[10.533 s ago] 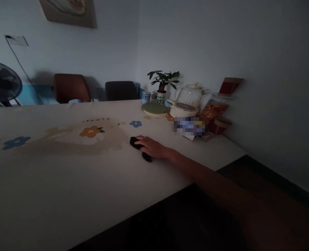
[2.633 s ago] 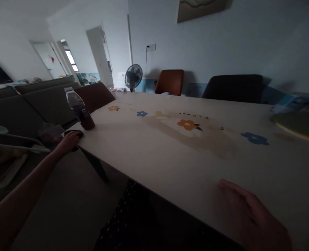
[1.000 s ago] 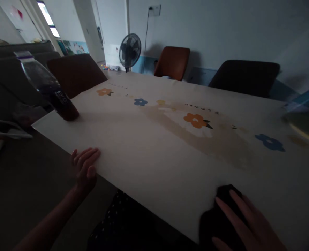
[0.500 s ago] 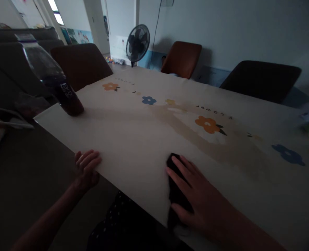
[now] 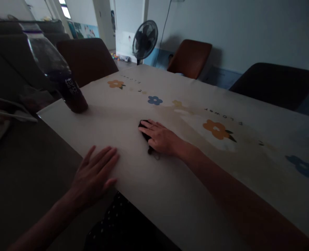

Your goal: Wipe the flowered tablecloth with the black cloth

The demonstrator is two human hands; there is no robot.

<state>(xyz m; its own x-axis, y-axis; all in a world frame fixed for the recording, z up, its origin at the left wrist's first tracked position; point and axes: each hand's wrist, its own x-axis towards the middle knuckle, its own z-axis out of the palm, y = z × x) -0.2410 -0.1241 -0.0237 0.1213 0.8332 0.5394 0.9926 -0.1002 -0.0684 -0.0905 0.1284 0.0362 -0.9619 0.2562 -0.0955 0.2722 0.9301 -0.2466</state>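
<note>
My right hand (image 5: 161,137) lies over a small black object (image 5: 145,134) on the tablecloth, fingers stretched across its top and thumb at its near side. Much of that object is hidden under the palm, so its kind is unclear; a dark end (image 5: 150,150) and a thin pale loop (image 5: 157,156) show below the hand. At the near edge of the table, my left hand (image 5: 95,170) rests with fingers extended and slightly spread, holding nothing. Both touch the white flowered tablecloth (image 5: 118,129).
A part-filled bottle of dark drink (image 5: 70,91) stands at the left table corner. Beyond the table are a brown chair (image 5: 189,58), a dark chair (image 5: 276,83), another chair (image 5: 88,59) and a standing fan (image 5: 145,39). A grey sofa (image 5: 2,52) is behind on the left.
My right hand has slid the black object forward and left across the table. My left hand has uncurled and moved further onto the table edge. The view has shifted slightly.
</note>
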